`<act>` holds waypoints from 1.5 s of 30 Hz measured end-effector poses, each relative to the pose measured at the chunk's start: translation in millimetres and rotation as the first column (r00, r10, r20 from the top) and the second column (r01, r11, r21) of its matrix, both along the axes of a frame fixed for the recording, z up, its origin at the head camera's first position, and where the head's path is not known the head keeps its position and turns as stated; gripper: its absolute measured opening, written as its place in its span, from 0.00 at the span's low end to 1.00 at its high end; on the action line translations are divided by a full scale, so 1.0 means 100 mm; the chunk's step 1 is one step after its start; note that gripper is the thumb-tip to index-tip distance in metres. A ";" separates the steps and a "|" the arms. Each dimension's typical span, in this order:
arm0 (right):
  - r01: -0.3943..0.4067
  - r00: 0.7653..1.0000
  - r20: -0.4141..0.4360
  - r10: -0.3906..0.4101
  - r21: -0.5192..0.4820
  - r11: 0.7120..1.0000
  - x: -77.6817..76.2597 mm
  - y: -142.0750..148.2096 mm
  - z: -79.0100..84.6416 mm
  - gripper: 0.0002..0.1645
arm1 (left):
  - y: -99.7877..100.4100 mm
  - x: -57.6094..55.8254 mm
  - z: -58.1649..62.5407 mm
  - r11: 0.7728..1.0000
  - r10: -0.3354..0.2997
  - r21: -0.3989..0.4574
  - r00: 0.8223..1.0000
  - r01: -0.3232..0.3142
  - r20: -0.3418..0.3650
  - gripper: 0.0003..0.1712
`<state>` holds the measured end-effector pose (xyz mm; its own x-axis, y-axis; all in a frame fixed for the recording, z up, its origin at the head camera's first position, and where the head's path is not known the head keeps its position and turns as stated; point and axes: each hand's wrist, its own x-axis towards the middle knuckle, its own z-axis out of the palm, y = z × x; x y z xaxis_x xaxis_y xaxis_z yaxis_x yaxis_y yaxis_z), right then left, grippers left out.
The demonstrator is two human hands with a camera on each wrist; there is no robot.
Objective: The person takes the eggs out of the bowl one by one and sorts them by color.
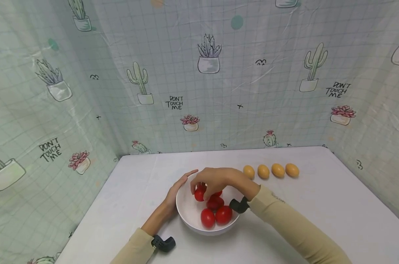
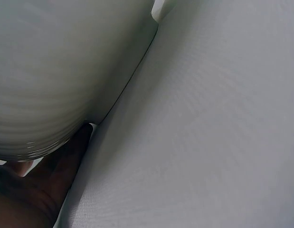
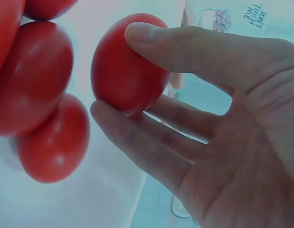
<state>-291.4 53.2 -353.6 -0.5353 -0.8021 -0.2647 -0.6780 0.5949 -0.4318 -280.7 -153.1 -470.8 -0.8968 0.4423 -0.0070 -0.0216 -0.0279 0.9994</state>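
In the head view, the left hand (image 1: 173,192), fingers extended, rests against a white bowl (image 1: 189,214) on the worktop (image 1: 140,183); the right hand (image 1: 213,179) pinches one red tomato (image 1: 199,194) over the bowl's interior, near the other tomatoes (image 1: 207,218). Four yellow fruits (image 1: 278,170) form a row. Left wrist: fingers meet the bowl's outside. Right wrist: thumb and fingers grip the tomato.

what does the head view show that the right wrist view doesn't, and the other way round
Only head: four yellow fruits in a row and beige sleeves. Only right wrist: the right hand's palm side and its thumbnail against the held red fruit. Both: that grip, the white bowl, other red fruits and some printed backdrop.
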 end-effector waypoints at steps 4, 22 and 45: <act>0.008 1.000 0.000 -0.008 -0.029 1.000 0.00 0.06 0.05 0.22 | 0.00 0.01 0.01 1.000 0.008 0.014 1.000 -0.008 0.007 0.31; 0.039 0.999 -0.009 -0.040 -0.098 0.994 0.00 0.46 0.17 0.22 | 0.00 0.01 0.00 1.000 0.010 0.021 1.000 -0.011 0.028 0.31; 0.181 0.983 0.014 -0.182 -0.223 0.958 0.13 1.22 0.32 0.20 | 0.02 0.04 0.03 1.000 0.025 0.018 0.999 -0.025 0.022 0.31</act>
<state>-278.7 174.9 -322.0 -0.6785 -0.7294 -0.0871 -0.5704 0.5979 -0.5631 -277.2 -150.7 -467.9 -0.9072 0.4202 -0.0182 -0.0420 -0.0474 0.9980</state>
